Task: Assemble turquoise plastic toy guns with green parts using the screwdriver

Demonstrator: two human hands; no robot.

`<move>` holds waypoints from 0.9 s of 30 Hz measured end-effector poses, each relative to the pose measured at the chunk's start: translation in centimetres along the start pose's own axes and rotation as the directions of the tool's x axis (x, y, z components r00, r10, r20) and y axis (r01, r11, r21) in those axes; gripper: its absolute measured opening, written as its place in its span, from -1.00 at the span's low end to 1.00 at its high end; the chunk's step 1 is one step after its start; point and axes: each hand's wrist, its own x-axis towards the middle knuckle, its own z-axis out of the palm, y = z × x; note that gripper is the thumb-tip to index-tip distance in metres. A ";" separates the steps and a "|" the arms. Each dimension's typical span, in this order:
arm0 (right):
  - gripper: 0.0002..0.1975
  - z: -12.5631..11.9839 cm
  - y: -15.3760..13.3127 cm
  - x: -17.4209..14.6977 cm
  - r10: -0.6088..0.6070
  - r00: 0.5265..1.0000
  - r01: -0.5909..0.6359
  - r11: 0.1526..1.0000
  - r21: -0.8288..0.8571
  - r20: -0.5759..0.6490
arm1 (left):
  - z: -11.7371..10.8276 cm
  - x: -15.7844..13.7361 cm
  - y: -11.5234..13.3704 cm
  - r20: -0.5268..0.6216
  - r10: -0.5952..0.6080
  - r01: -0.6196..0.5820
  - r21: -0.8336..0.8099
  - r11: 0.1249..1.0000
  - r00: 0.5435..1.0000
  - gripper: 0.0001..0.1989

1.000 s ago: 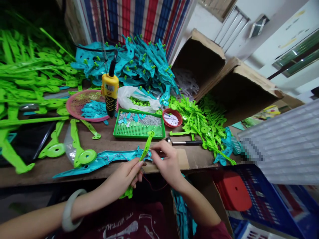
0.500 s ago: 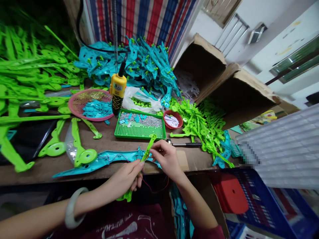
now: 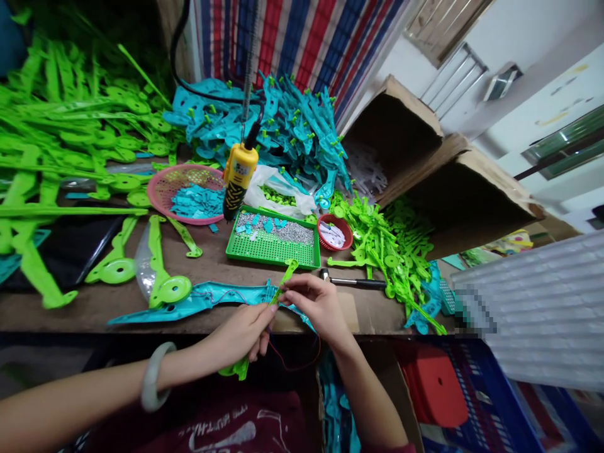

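Note:
My left hand (image 3: 248, 327) is closed around a long bright green plastic part (image 3: 289, 270). Its upper tip rises past my fingers, and its wider end hangs below the table edge. Against the part's side, my right hand (image 3: 318, 305) has thumb and fingertips pinched together; what they grip is too small to make out. A thin red wire (image 3: 302, 367) loops below both hands. Behind them lies a long blue plastic shell (image 3: 189, 307) with a wire along its inside, partly hidden by my hands.
Beyond the hands, a green tray (image 3: 278, 251) holds small metal pieces. Around it are a pink basket (image 3: 153, 189), a red basket (image 3: 346, 242), a hammer (image 3: 363, 283) and a hanging yellow electric screwdriver (image 3: 240, 167). Piles of green parts (image 3: 117, 119) and blue parts (image 3: 302, 126) rise behind.
The view has shifted slightly, so the table's things sit a little further right. Both hands keep nearly the same hold on the green part, the right fingertips still pinched beside it.

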 end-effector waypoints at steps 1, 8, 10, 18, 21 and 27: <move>-0.91 -0.1 0.0 0.0 -0.031 0.999 0.030 0.999 -0.031 -0.011 | 0.0 0.1 0.0 -0.003 0.002 -0.002 0.005 1.000 1.000 -0.52; -0.91 -0.2 0.4 0.0 -0.351 0.936 0.315 0.847 -0.427 -0.007 | 0.0 0.3 -0.5 -0.019 0.035 -0.033 0.091 0.995 0.999 -0.51; -0.90 -0.2 0.3 -0.1 -0.368 0.930 0.336 0.841 -0.424 0.006 | 0.0 0.4 -0.6 -0.022 0.040 -0.037 0.113 0.993 0.999 -0.50; -0.87 0.0 0.8 0.2 -0.425 0.905 0.378 0.804 -0.460 0.001 | -0.1 0.6 -0.3 -0.051 0.064 -0.054 0.168 0.984 0.997 -0.52; -0.88 -0.1 1.2 0.2 -0.414 0.910 0.371 0.808 -0.457 0.008 | -0.1 0.7 -0.3 -0.057 0.056 -0.045 0.176 0.983 0.997 -0.52; -0.88 -0.1 1.1 0.0 -0.403 0.915 0.352 0.836 -0.420 -0.035 | -0.2 0.8 -0.1 -0.049 0.060 -0.050 0.179 0.983 0.997 -0.52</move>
